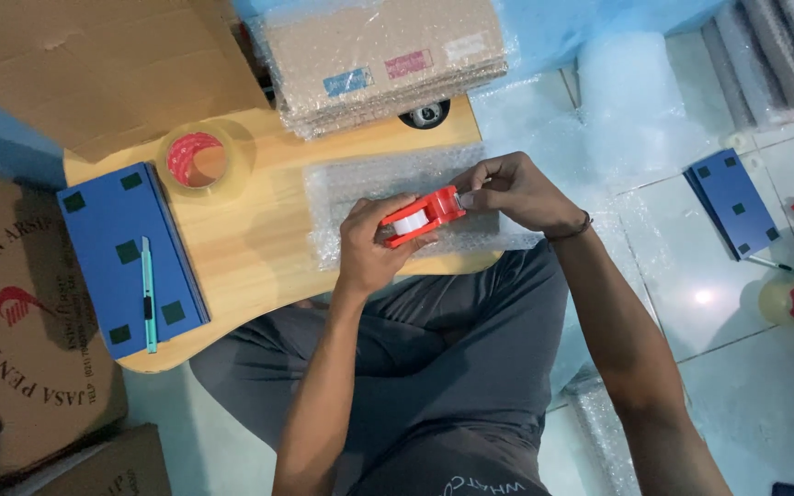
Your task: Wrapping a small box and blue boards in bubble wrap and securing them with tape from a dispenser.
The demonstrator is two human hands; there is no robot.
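While wrapped around a red tape dispenser (422, 215) from below, left hand (371, 246) grips its body, white roll of tape showing in the middle. Right hand (513, 190) pinches the dispenser's front end between fingertips, closed on it. Held just above a sheet of bubble wrap (360, 184) spread flat on the wooden bench (250, 248). Further left on the bench: a roll of clear tape with a red core (198, 159), then a blue folder (126, 257) with a green box cutter (148, 294) lying on top. At the bench's far edge, a stack of flat cardboard (383, 55) wrapped in bubble wrap. Down on the tiled floor to the right, a second blue folder (732, 200), another tape roll (790, 301) and loose bubble wrap beside it
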